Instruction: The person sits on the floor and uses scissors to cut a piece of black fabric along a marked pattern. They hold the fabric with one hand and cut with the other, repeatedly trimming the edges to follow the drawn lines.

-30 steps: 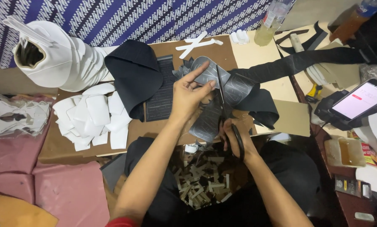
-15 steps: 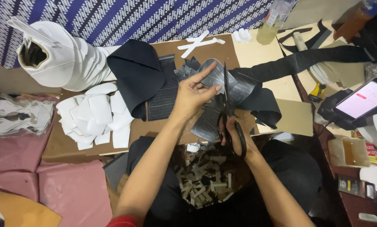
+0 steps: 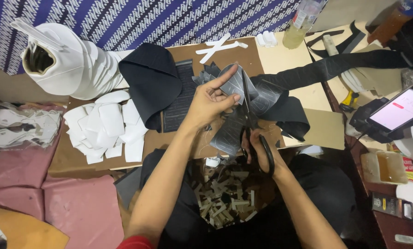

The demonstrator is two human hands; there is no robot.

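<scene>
Both busy: left hand (image 3: 209,99) grips grey sheet (image 3: 236,85), right hand (image 3: 262,154) apparently scissors (image 3: 249,117).

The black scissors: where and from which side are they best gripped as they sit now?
By the looped handles at the near end, coming from the person's side. The black scissors point away, blades in the grey marked sheet, and the right hand already sits in those loops.

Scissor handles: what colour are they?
Black, on the scissors in the right hand; head view.
</scene>
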